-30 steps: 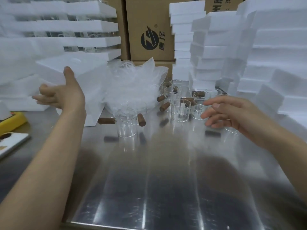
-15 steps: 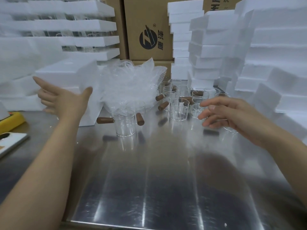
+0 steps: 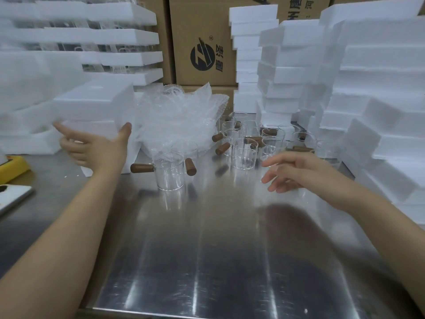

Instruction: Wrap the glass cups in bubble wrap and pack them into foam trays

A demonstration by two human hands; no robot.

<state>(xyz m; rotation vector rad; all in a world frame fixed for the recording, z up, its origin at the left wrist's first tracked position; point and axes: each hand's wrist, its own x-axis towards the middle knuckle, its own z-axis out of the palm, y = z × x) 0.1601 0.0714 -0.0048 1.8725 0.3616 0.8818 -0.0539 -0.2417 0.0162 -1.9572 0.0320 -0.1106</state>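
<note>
Both hands empty, fingers spread: left hand (image 3: 96, 146) reaching at foam block (image 3: 92, 104) left of bubble wrap (image 3: 174, 120), right hand (image 3: 296, 171) hovering before glass cups (image 3: 243, 153) right of wrap. Advice: grip block by both side faces, lift clear of nearest cup (image 3: 169, 171), set on bare worktop (image 3: 207, 249) in front of wrap.

The near bench (image 3: 218, 261) lies open for passing. Farther back, glass cups (image 3: 245, 153) and bubble wrap (image 3: 174, 120) crowd the middle, walled by foam trays (image 3: 379, 107) on both sides.
</note>
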